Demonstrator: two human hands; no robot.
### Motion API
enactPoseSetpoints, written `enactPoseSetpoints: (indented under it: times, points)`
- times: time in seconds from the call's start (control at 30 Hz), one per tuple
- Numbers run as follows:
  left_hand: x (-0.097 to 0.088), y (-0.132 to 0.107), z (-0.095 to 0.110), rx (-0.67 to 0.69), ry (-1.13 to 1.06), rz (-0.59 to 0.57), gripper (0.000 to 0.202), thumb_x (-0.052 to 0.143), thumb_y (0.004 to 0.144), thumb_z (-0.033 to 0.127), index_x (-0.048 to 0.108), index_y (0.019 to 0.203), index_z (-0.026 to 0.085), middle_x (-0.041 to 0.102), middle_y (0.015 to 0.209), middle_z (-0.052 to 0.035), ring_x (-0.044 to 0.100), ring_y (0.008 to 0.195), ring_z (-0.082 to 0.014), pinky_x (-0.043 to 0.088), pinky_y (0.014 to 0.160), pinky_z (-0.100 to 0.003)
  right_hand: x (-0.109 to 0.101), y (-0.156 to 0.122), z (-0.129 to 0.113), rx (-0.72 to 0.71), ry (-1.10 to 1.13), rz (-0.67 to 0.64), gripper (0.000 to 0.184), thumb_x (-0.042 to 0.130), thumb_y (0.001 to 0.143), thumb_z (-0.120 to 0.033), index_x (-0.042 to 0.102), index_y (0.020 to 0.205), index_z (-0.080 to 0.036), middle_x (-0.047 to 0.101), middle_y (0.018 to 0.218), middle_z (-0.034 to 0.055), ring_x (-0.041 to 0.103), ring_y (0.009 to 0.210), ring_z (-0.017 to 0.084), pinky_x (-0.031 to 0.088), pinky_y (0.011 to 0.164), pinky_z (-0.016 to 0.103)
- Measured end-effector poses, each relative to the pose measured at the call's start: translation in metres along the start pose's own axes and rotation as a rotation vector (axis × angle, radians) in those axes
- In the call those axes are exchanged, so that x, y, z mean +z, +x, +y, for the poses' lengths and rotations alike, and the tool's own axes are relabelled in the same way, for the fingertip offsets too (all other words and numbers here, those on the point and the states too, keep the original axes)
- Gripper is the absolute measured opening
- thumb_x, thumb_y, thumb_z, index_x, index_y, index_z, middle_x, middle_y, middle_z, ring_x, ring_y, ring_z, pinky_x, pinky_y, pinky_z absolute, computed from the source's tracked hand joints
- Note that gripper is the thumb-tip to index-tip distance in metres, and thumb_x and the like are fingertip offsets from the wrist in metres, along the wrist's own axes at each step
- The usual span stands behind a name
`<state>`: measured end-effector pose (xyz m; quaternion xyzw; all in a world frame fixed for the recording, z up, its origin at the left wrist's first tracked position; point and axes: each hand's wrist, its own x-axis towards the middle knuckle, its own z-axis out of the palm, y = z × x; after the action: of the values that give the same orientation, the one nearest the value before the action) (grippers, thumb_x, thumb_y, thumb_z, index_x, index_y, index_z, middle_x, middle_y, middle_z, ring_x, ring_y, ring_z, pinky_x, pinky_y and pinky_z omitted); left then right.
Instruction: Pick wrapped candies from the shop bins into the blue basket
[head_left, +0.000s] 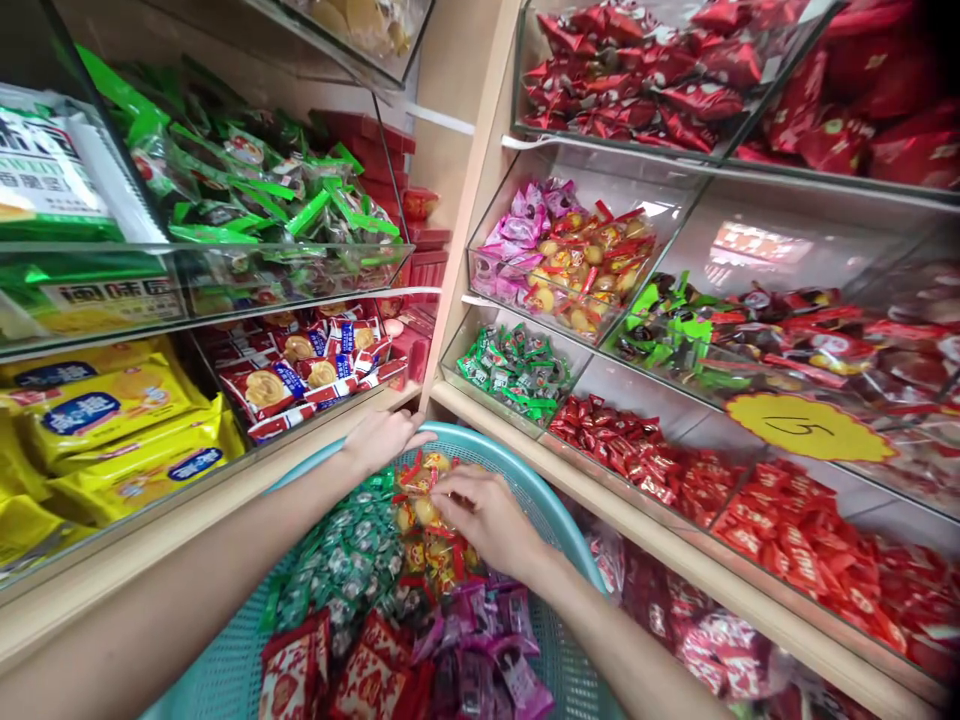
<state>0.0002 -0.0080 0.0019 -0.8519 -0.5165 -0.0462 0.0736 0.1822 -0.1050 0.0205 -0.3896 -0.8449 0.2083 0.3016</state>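
Observation:
A teal plastic basket [555, 520] sits below me, filled with wrapped sweets in green, yellow-red, purple and red piles. My left hand [382, 438] grips the basket's far rim, fingers curled over it. My right hand [484, 515] lies palm down on the yellow-and-red sweets [420, 500] in the basket; its fingers are bent into the pile, and what they hold, if anything, is hidden.
Clear bins on wooden shelves stand all around. The right side has green sweets [517, 375], yellow-and-purple sweets [570, 255] and red sweets [750, 500], plus a yellow price tag [810, 428]. The left side holds yellow biscuit packs [112, 420] and green packets [247, 190].

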Motion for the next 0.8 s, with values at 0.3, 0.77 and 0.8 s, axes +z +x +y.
enactPoseSetpoints:
  times: [0.3, 0.77, 0.8]
  points:
    - [0.003, -0.003, -0.003, -0.017, -0.002, 0.032, 0.063, 0.016, 0.086, 0.062, 0.056, 0.107, 0.018, 0.066, 0.091, -0.0123, 0.066, 0.08, -0.0227, 0.046, 0.068, -0.03, 0.026, 0.0, 0.021, 0.072, 0.027, -0.014, 0.015, 0.053, 0.088, -0.021, 0.066, 0.08, -0.019, 0.066, 0.077, -0.0009, 0.058, 0.068, 0.011, 0.042, 0.066, 0.022]
    - [0.001, -0.008, -0.006, -0.02, 0.029, -0.022, 0.058, 0.02, 0.088, 0.058, 0.057, 0.107, 0.018, 0.069, 0.088, -0.0121, 0.067, 0.079, -0.0253, 0.049, 0.069, -0.034, 0.041, -0.001, 0.021, 0.061, -0.223, 0.108, 0.013, 0.054, 0.086, -0.028, 0.055, 0.076, -0.021, 0.062, 0.076, -0.0016, 0.057, 0.069, 0.012, 0.041, 0.064, 0.022]
    - [0.003, -0.007, -0.007, -0.026, 0.02, -0.024, 0.056, 0.022, 0.088, 0.057, 0.057, 0.108, 0.019, 0.069, 0.09, -0.0117, 0.067, 0.081, -0.0249, 0.05, 0.07, -0.034, 0.037, 0.0, 0.019, 0.044, -0.238, 0.129, 0.013, 0.052, 0.087, -0.029, 0.056, 0.077, -0.021, 0.062, 0.077, -0.0011, 0.058, 0.07, 0.012, 0.042, 0.065, 0.022]
